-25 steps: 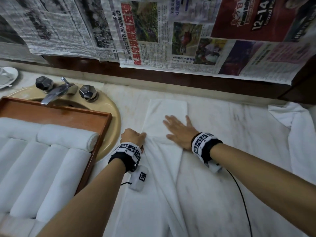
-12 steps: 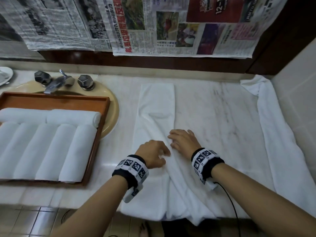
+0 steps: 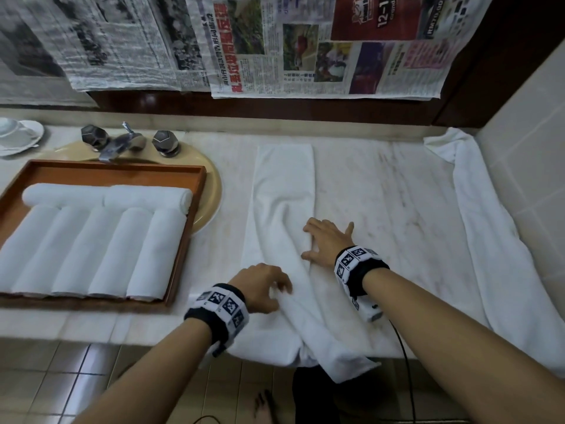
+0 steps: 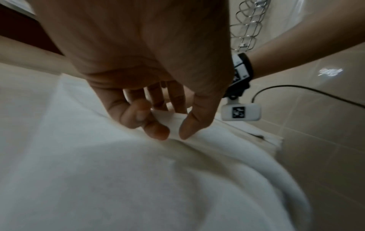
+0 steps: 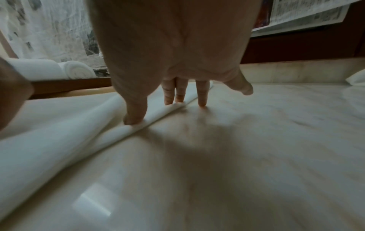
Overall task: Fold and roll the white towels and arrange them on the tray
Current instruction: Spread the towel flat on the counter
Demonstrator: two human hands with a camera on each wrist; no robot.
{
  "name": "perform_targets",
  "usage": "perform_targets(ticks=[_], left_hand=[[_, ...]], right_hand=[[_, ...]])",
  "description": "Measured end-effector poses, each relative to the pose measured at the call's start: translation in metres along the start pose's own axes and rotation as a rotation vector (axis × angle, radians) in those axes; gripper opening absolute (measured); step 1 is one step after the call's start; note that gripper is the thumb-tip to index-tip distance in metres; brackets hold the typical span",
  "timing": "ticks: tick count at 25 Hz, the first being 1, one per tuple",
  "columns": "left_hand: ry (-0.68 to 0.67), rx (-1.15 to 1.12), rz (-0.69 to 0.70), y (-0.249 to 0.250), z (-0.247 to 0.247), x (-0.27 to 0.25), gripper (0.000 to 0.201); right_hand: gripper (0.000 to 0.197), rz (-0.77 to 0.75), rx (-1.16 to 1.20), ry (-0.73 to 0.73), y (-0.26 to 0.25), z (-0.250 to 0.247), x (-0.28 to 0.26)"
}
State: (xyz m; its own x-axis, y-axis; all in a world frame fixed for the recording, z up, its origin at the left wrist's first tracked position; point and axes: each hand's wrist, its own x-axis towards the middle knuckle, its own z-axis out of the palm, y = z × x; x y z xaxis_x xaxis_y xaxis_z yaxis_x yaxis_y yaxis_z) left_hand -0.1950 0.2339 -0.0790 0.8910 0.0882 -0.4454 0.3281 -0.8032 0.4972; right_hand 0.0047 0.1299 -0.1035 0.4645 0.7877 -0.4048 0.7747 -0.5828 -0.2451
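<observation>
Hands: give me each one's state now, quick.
Left hand: fingers curled, pinching a fold of the long white towel.
Right hand: open, fingers straight, pressing the towel's edge.

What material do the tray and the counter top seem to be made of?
Tray: seems to be wood with a reddish-brown, smooth finish; grain is not clear, so it may be coated board.
Counter top: looks like polished pale marble or similar stone, with grey veins and, in the right wrist view, a bright reflection.
</observation>
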Motion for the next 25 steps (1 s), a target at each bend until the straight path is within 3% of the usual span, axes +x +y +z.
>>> perform_targets(ticks=[3, 8, 12, 15, 19, 22, 25], left_hand=[[0.014, 0.005, 0.058, 0.021, 0.028, -0.002, 0.032], [0.152, -0.212, 0.026, -0.017, 0.034, -0.03, 0.028], [0.022, -0.241, 0.026, 0.005, 0.033, -0.036, 0.038], [-0.027, -0.218, 0.045, 0.014, 0.042, -0.04, 0.027], [0.052, -0.337, -0.073, -0.005, 0.044, -0.055, 0.016], [0.172, -0.366, -0.182, -0.004, 0.054, -0.06, 0.03], [0.329, -0.427, -0.259, 0.0, 0.071, -0.061, 0.047]], right_hand=[[0.074, 0.011, -0.032, -0.03, -0.001, 0.002, -0.005], [0.08, 0.074, -0.019, -0.095, -0.009, 0.003, -0.007], [0.076, 0.12, -0.027, -0.112, -0.015, 0.009, -0.01], [0.065, 0.154, 0.017, -0.02, -0.018, 0.015, -0.016], [0.048, 0.155, 0.038, 0.103, -0.02, 0.027, -0.025], [0.045, 0.177, 0.089, 0.161, -0.028, 0.033, -0.035], [0.031, 0.306, 0.163, 0.252, -0.041, 0.045, -0.062]])
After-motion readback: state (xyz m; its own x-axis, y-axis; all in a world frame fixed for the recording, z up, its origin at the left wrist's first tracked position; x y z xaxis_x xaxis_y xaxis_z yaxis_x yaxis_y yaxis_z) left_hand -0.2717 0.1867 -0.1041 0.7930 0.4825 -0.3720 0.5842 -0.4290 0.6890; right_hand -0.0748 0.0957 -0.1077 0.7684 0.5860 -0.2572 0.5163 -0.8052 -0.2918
